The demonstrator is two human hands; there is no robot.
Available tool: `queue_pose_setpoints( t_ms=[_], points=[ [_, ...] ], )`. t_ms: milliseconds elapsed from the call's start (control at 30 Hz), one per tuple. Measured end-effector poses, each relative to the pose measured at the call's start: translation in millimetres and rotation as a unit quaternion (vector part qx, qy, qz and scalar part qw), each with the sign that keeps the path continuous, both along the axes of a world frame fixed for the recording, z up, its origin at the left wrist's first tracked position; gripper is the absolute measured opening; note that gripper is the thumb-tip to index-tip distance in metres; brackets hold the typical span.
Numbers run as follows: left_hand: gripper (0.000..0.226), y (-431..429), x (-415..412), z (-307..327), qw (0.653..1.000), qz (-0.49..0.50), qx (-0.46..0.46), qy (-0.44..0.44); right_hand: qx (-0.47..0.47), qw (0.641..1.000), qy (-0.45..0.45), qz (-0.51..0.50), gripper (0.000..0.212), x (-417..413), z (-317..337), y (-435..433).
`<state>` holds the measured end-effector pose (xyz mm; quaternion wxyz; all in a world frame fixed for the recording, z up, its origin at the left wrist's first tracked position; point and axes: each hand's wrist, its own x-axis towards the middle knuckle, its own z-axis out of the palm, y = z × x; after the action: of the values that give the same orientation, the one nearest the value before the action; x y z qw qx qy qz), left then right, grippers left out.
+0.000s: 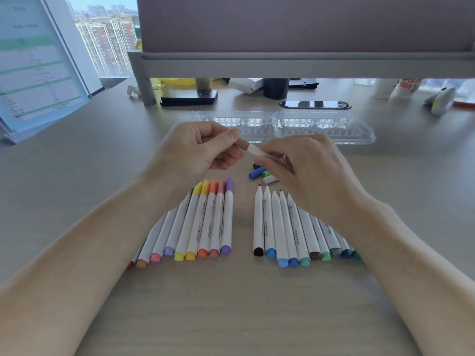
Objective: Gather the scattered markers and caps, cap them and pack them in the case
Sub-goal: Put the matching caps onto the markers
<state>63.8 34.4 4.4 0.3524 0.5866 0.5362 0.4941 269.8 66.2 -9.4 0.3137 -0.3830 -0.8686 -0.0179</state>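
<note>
Centrally, white marker [253,149] pinched between hands [198,152] [311,173], case [359,138] just beyond

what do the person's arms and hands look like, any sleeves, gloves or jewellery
The left hand and right hand wear no gloves, and no rings show on the visible fingers. The left forearm and right forearm show no sleeve, watch or bracelet up to the picture's edge.
</note>
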Motion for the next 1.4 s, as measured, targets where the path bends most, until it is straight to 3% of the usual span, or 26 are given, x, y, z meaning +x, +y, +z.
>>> queue_pose_setpoints(
  t_ms=[233,333,533,767,867,1000,1167,1333,1400],
  points=[
    [0.021,1.0,1.6,0.6,0.999,-0.005,-0.019,-0.045,-0.033,0.998,0.056,0.023,0.026,-7.9,3.0,-9.8],
    [0.028,1.9,-2.0,3.4,0.998,0.032,-0.006,-0.053,-0.061,0.996,0.062,0.005,0.039,-9.4,2.9,-12.1],
    [0.045,0.9,1.7,0.3,0.991,0.043,-0.004,0.129,-0.035,0.994,0.073,-0.077,0.066,-2.4,-4.4,-1.4],
    [0.042,4.8,2.3,-16.6,0.957,0.056,0.036,0.281,-0.020,0.995,0.067,-0.074,0.062,-0.6,-5.5,3.6],
    [0.038,5.4,3.3,-21.3,0.938,0.070,0.048,0.336,0.005,0.997,0.030,-0.072,0.047,0.0,-7.5,3.6],
    [0.025,4.7,-2.1,-18.2,0.934,0.067,0.073,0.344,-0.013,0.994,0.066,-0.082,0.056,1.7,-8.6,5.8],
    [0.022,3.1,1.0,-18.8,0.930,-0.035,0.067,0.361,-0.039,0.987,0.129,-0.083,0.054,0.3,-6.1,1.7],
    [0.018,3.5,-0.1,-17.1,0.924,-0.019,0.069,0.376,-0.020,0.991,0.083,-0.099,0.050,3.0,-4.0,8.3],
    [0.022,2.2,3.8,-16.2,0.932,-0.014,0.073,0.356,-0.050,0.985,0.133,-0.102,0.052,4.5,-1.9,8.3]
  ],
)
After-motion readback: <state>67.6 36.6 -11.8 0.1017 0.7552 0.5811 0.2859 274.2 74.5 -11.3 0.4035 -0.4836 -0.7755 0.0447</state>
